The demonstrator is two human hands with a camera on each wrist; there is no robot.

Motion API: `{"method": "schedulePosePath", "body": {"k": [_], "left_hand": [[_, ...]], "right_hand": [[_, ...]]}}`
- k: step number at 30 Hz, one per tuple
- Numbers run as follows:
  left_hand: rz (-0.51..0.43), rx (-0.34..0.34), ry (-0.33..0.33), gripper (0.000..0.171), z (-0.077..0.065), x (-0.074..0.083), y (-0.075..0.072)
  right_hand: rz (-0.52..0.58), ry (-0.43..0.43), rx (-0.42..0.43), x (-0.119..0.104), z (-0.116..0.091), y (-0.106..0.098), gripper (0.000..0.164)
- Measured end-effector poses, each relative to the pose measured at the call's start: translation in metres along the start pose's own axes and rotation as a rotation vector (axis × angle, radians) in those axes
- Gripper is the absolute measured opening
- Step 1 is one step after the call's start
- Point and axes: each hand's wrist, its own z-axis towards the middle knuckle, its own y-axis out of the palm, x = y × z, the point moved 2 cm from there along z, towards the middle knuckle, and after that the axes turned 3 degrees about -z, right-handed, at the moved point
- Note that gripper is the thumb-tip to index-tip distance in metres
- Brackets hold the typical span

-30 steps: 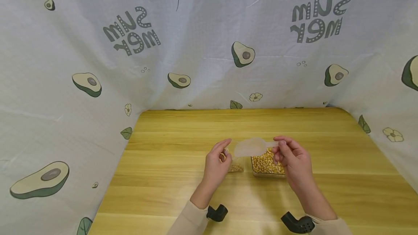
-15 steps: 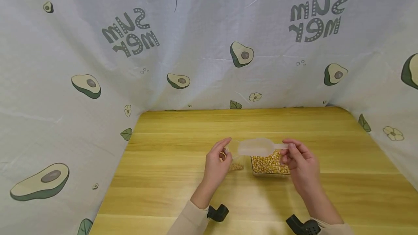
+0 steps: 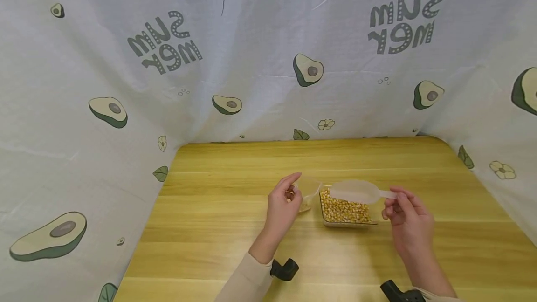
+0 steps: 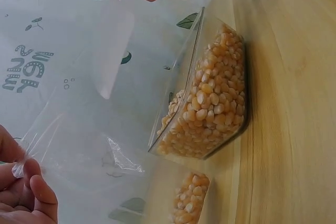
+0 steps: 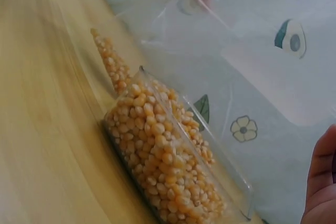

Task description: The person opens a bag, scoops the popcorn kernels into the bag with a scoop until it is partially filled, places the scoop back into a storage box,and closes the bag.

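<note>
Two hands hold a bag and a scoop by a tub of corn.
Low in the middle of the head view, the left hand (image 3: 282,208) pinches the top of a clear plastic bag (image 3: 309,186), fingertips closed on it, perhaps so it stands up. Corn kernels (image 4: 190,199) sit in the bag's bottom, whose weight likely helps steady it. Right of that, the right hand (image 3: 413,225) pinches the end of a whitish plastic scoop (image 3: 355,192) by its handle, thumb and finger tight together, maybe so the wide part reaches out ahead. The scoop hangs over the clear tub (image 3: 350,224), just beside the bag; I see no corn in it.
</note>
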Motion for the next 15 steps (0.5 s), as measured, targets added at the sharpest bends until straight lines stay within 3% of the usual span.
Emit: {"method": "schedulePosePath", "body": {"k": [8, 15], "left_hand": [[-0.013, -0.002, -0.072, 0.046, -0.003, 0.0, -0.004], [0.091, 0.075, -0.012, 0.035, -0.007, -0.001, -0.012]], "right_hand": [[-0.144, 0.073, 0.122, 0.001, -0.004, -0.017, 0.019], [-0.22, 0.112, 0.203, 0.004, -0.002, -0.027, 0.016]]}}
